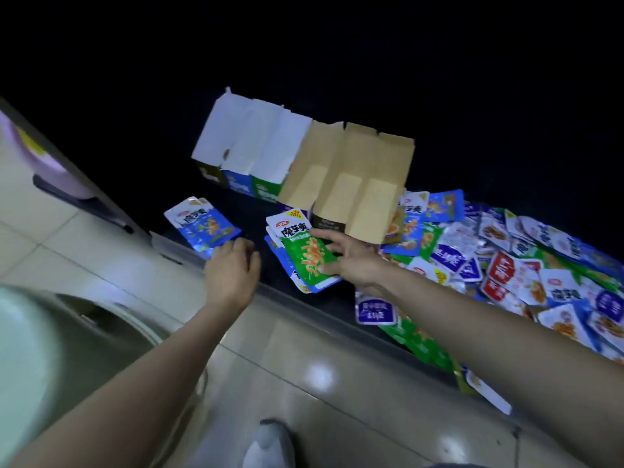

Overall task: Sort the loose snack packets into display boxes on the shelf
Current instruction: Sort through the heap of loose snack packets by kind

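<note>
One green packet (305, 256): it tops a small fanned stack on the dark shelf (260, 231), just in front of the brown-flapped boxes (347, 177).
Right hand (353, 263): you pinch that packet at its right edge, with your fingers spread across its face and your thumb at its near edge.
Left hand (233, 268): it sits knuckles up at the shelf's front lip, beside the blue packets (202, 226). Your fingertips are hidden, so you cannot tell whether they hold anything.
Open room: a bare strip of shelf lies between the blue and green stacks.
Boxes: the brown flaps lean over the green stack. The white-flapped boxes (251, 140) stand behind and to the left.
Loose heap (506, 265): mixed packets lie right of your wrist and spill past the front edge.
Below: tiled floor (304, 359) and one shoe (270, 444).
</note>
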